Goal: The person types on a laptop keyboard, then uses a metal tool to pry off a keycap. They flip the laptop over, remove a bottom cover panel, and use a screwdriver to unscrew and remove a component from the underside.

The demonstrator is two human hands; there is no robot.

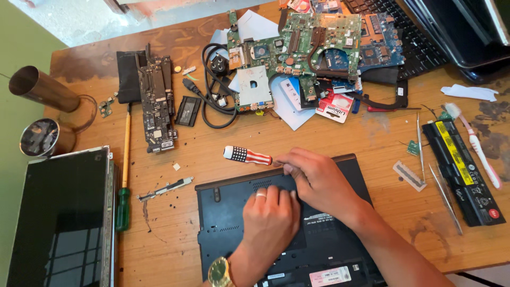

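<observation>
Item: laptop base (234,212), dark, underside up, lying at the near edge of the wooden bench (340,138).

Left hand (271,218): flat, fingers spread, pressing on the base; grasping nothing.

Right hand (313,178): clenched around a screwdriver (247,155) with striped and starred handle, which lies almost level and points left; tip hidden under the fingers at the base's far edge.

Handling note: best done with the driver kept square to the screw and the left palm bearing down firmly, so the base does not slide.

Position: base directly beneath both hands; handle just beyond its far edge.
</observation>
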